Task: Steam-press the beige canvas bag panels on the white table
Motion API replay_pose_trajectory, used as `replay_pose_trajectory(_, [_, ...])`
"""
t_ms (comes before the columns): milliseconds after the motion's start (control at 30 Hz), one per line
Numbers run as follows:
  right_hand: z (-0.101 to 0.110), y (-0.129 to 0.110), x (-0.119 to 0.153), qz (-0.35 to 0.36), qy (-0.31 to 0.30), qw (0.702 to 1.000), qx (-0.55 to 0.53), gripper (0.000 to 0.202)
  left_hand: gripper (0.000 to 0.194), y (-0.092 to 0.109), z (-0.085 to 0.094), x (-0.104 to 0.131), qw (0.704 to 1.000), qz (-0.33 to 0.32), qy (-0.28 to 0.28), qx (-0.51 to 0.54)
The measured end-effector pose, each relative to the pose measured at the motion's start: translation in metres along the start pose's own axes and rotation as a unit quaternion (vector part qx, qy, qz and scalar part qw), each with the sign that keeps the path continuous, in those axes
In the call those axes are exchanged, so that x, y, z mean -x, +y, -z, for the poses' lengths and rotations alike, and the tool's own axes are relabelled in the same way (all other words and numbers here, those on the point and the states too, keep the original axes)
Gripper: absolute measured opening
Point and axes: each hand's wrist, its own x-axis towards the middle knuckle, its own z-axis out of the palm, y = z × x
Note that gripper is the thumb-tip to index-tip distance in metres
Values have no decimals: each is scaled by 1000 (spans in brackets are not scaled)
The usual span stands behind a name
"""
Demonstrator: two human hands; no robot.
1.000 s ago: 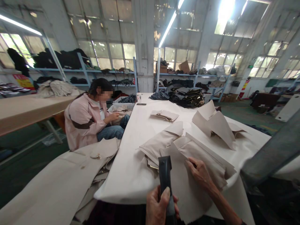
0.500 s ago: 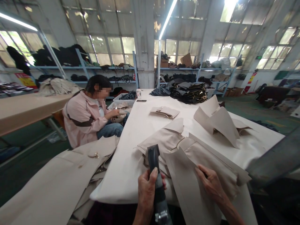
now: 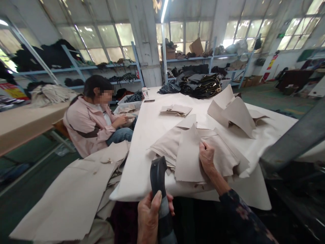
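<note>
My left hand is wrapped round a black handheld tool with a curved head and a grey band on its handle. A thin ridged metal tip sticks out to the right from the tool's head; its exact kind I cannot make out. In my right hand the edge of a beige leather-like panel is pinched, standing raised above the table. Under and behind it lie more beige sewn pieces, partly hidden by the panel. The metal tip is close to the panel's lower left edge.
The white-covered table bears a small beige piece, folded beige panels and a black stack. Beige panels lie at lower left. A seated person works beside the table. A grey post slants at right.
My right hand has moved up and left, bringing the beige panel further onto the table. The black tool in my left hand has shifted slightly left, and its metal tip now shows.
</note>
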Motion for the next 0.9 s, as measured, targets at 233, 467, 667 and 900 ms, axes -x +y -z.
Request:
replay_pose_trajectory(233, [-6,16,4,-12,9,1000,-5,27,41,-21,-2,10,999,24,-45,13])
replay_pose_trajectory(467, [7,15,6,-24,-46,998,-18,31,42,-40,-32,2,994,45,-99,-12])
replay_pose_trajectory(667, [42,-1,20,-4,-142,990,6,31,42,-28,-29,-2,999,10,-25,-25])
replay_pose_trajectory(900, [23,-39,51,106,-147,975,130,38,43,-16,-13,14,1000,-29,7,7])
